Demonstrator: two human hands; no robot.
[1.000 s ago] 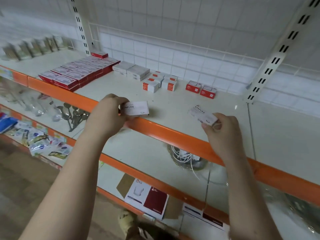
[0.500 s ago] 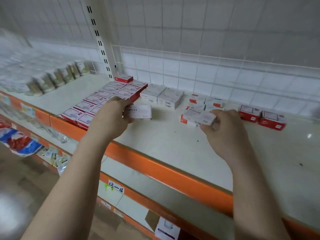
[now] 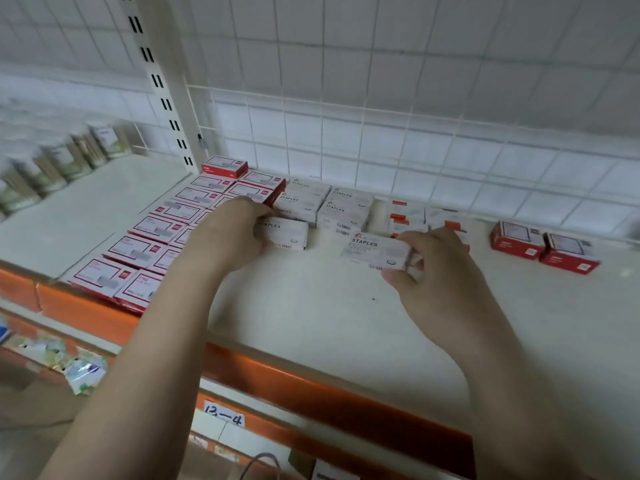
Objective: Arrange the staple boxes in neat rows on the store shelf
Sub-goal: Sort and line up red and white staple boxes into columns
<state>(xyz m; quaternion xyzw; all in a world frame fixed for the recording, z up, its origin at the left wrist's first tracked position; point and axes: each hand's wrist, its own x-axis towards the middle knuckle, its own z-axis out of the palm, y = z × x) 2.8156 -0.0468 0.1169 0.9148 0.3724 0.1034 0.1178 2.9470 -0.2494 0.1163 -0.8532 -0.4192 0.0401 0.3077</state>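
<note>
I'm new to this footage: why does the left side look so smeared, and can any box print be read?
Head view: the packets at far left are motion-blurred and wide-angle stretched; "STAPLES" reads clearly on the white box in the right hand; the red boxes' labels show grey blurred patches.

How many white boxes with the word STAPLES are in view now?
6: one in the left hand, one in the right hand, and four stacked at the back. More may be hidden underneath.

Flat cardboard boxes: white tops, red borders. Small staple cartons: white, black lettering. Shelf lip: orange.
</note>
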